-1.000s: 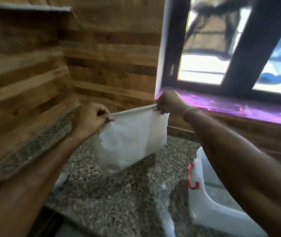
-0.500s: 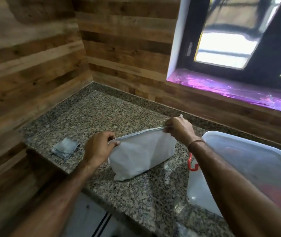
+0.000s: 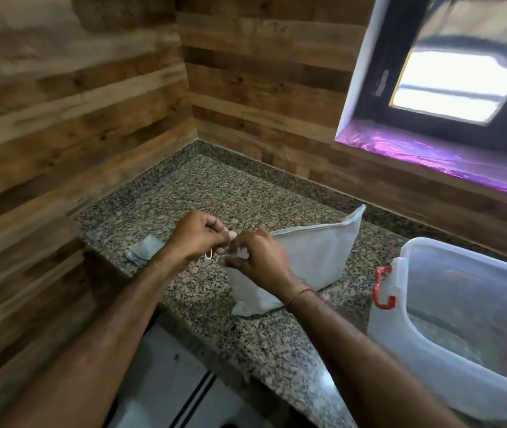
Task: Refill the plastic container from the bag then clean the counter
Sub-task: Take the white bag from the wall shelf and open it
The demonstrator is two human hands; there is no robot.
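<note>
Cloth (image 3: 144, 250), perhaps — bag (image 3: 313, 257) — container (image 3: 394, 335) rightmost

One white bag (image 3: 313, 257) lies near the middle of the one counter (image 3: 215, 186). One clear plastic container (image 3: 400, 344) stands at the counter's right edge, with one red latch (image 3: 383, 288) showing. One folded cloth (image 3: 144, 251) sits by the left edge. Two hands are in view: left hand (image 3: 196, 239), right hand (image 3: 258, 257).

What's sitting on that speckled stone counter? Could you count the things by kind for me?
White bag: 1
Clear plastic container: 1
Folded cloth: 1
Total: 3
</note>
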